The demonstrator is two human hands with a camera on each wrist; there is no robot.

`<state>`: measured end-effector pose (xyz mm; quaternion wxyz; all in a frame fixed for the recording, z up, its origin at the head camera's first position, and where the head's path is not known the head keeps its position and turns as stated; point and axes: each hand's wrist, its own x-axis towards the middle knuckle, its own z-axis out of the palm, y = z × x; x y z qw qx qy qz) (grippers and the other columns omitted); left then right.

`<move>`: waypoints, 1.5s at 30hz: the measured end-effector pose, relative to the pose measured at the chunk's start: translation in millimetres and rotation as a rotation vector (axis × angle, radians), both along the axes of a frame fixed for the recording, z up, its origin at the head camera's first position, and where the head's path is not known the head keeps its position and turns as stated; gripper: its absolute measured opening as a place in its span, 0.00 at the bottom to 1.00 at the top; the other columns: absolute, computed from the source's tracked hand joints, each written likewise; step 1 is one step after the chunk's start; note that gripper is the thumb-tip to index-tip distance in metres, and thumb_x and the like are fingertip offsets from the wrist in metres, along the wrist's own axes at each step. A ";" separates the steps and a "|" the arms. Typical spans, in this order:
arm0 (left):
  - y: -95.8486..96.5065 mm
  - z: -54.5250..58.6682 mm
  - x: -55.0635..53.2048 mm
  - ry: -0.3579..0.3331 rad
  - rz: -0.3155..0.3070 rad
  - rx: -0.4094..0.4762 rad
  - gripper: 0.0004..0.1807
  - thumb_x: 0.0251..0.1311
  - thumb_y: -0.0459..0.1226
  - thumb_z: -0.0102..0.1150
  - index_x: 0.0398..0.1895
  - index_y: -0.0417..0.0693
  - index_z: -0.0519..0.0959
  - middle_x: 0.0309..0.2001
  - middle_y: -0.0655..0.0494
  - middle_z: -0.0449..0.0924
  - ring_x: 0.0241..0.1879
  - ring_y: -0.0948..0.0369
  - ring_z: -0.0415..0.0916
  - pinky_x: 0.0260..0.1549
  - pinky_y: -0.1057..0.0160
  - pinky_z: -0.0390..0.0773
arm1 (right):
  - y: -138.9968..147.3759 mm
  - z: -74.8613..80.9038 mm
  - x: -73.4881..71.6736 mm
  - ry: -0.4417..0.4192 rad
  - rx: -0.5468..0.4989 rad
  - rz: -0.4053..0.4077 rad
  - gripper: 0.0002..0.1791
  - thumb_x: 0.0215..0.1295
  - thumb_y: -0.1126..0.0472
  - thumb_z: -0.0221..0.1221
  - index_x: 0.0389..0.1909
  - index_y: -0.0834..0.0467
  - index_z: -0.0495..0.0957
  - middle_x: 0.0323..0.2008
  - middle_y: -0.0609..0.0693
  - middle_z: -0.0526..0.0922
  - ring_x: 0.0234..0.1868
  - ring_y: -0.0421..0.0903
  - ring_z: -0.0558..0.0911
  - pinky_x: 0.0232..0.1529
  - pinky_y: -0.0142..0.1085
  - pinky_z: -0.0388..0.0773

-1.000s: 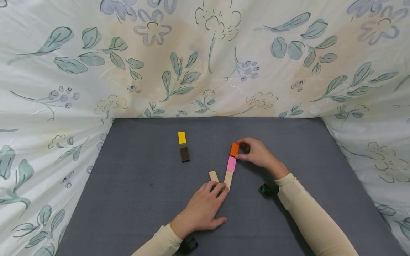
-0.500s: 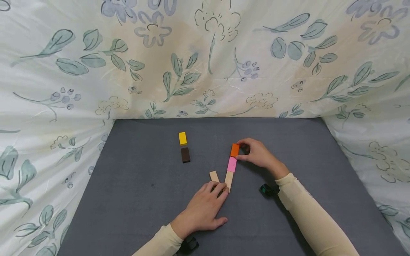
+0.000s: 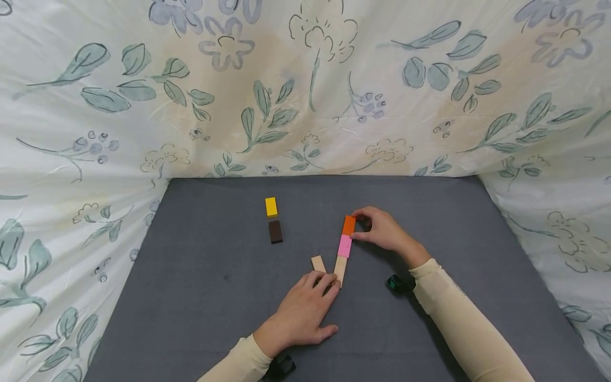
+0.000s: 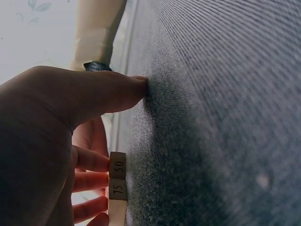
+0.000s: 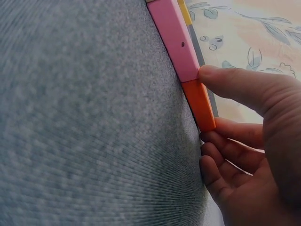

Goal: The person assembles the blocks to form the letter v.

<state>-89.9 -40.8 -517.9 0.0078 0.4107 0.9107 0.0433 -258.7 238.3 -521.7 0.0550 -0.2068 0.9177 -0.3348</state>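
Observation:
An orange block (image 3: 349, 225) stands end to end with a pink block (image 3: 345, 246) and a plain wooden block (image 3: 341, 267), forming a slanted row on the grey cloth. Thumb and index finger of my right hand (image 3: 386, 229) pinch the orange block at its two ends, also seen in the right wrist view. A second plain block (image 3: 317, 262) leans away to the left, its near end under my left hand (image 3: 305, 310). The fingers of that hand rest on the plain blocks. In the left wrist view, two block ends (image 4: 117, 165) read 50 and 75.
Farther back on the left lie a yellow block (image 3: 271, 207) and a dark brown block (image 3: 275, 232), nearly in line. Behind the grey cloth surface (image 3: 191, 297) hangs a floral curtain (image 3: 267, 106), which also covers both sides.
The orange block and the right fingertips have shifted very slightly toward the pink block. The left hand has stayed in place.

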 end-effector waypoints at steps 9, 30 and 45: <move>0.0 -2.6 -0.2 0.013 -0.003 0.001 0.47 0.63 0.67 0.68 0.77 0.51 0.74 0.74 0.53 0.69 0.69 0.54 0.65 0.72 0.51 0.69 | 0.7 -0.9 -0.8 0.011 -0.016 0.004 0.30 0.65 0.53 0.78 0.63 0.63 0.83 0.55 0.58 0.84 0.52 0.55 0.81 0.56 0.54 0.79; 0.4 -2.4 -0.9 0.010 -0.002 0.006 0.46 0.63 0.67 0.68 0.77 0.51 0.74 0.74 0.53 0.68 0.69 0.54 0.65 0.73 0.50 0.69 | 0.0 0.0 -2.8 0.021 -0.045 0.001 0.22 0.72 0.56 0.72 0.61 0.62 0.85 0.53 0.58 0.85 0.49 0.55 0.81 0.54 0.53 0.79; 4.3 0.6 -5.3 0.049 -0.004 0.008 0.47 0.59 0.71 0.69 0.73 0.52 0.77 0.68 0.54 0.71 0.63 0.55 0.68 0.65 0.52 0.74 | 0.8 -1.8 -1.7 0.007 -0.089 -0.004 0.22 0.75 0.57 0.70 0.64 0.62 0.83 0.57 0.58 0.84 0.53 0.55 0.82 0.55 0.54 0.80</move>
